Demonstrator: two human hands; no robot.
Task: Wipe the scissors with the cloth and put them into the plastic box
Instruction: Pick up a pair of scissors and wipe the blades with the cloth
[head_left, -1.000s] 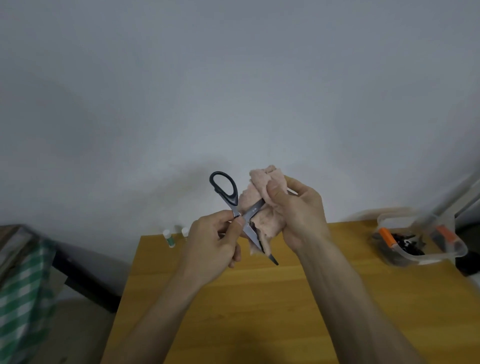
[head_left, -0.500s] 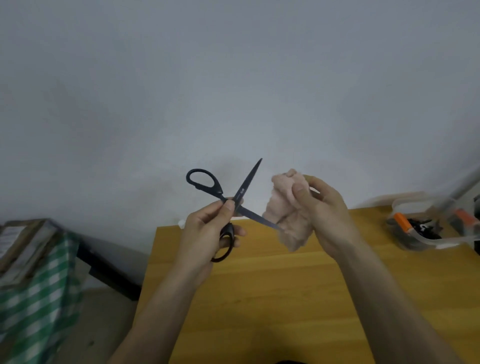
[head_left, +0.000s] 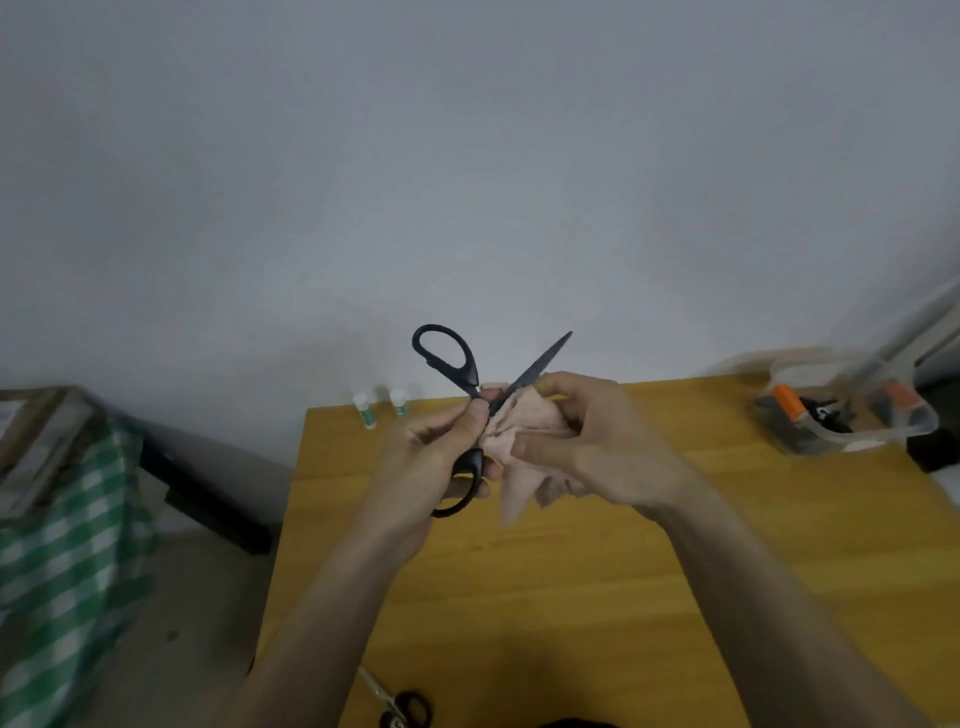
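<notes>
From my remote seat I saw the left hand (head_left: 441, 457) gripping the black scissors (head_left: 470, 410) near their pivot, fingers curled round the lower handle loop, thumb pressed up by the crossing; the scissors stood spread apart above the wooden table (head_left: 571, 597), one handle loop raised up and to the left, one dark blade pointing up and to the right; the other blade I could not make out, since it ran into the cloth. The right hand (head_left: 597, 447) clutched the bunched pink cloth (head_left: 519, 447), fingers and thumb curled round it, and held it against the scissors just beside the pivot; a corner of the cloth hung down below the hand. The plastic box (head_left: 852, 415) sat at the far right of the table, well apart from both hands, with orange and dark items inside; two small bottles (head_left: 382, 408) stood at the table's far edge; another pair of scissors (head_left: 402, 706) lay at the near edge; a green checked fabric (head_left: 67, 545) showed at the left.
</notes>
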